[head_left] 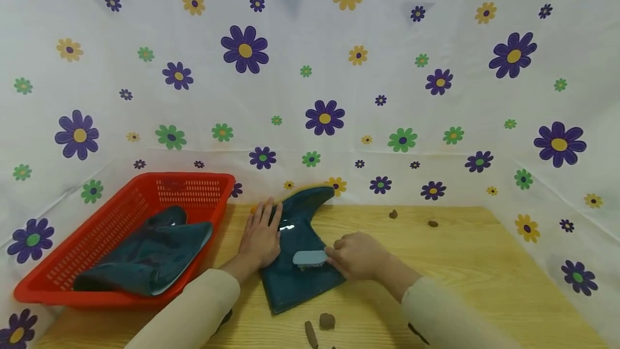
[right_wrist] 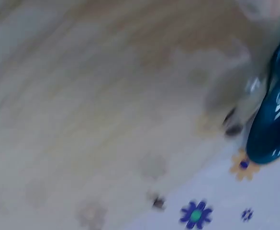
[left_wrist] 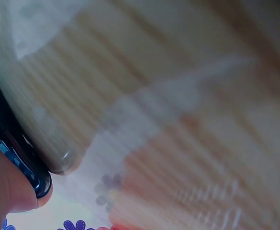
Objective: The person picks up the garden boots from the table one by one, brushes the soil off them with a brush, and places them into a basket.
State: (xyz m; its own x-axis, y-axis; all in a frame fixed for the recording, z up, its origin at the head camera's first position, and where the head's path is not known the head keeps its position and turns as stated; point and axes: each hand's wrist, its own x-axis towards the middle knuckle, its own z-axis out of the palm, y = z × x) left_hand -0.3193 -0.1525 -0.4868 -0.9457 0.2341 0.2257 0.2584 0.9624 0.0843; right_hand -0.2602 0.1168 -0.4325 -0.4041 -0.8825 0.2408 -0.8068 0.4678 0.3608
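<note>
A dark teal rain boot (head_left: pixel 297 236) lies on its side, toe toward the back right and shaft opening toward me. My left hand (head_left: pixel 261 238) rests on its heel side with fingers extended. In my right hand (head_left: pixel 360 256) I grip a light-blue scrubbing brush (head_left: pixel 309 257), bristles down against the boot's shaft. At the left wrist view's edge, fingertips lie against the boot's shiny dark edge (left_wrist: pixel 29 163). The right wrist view shows the glossy boot toe (right_wrist: pixel 271 129) at right; the brush is out of that view. A second teal boot (head_left: pixel 150 252) lies in the red basket.
The red plastic basket (head_left: pixel 226 190) stands at the left of the wooden table (head_left: pixel 436 273). Brown clumps (head_left: pixel 327 321) lie near the front, and smaller brown bits (head_left: pixel 393 214) at the back right. A flower-printed white sheet (head_left: pixel 387 79) encloses the back and sides.
</note>
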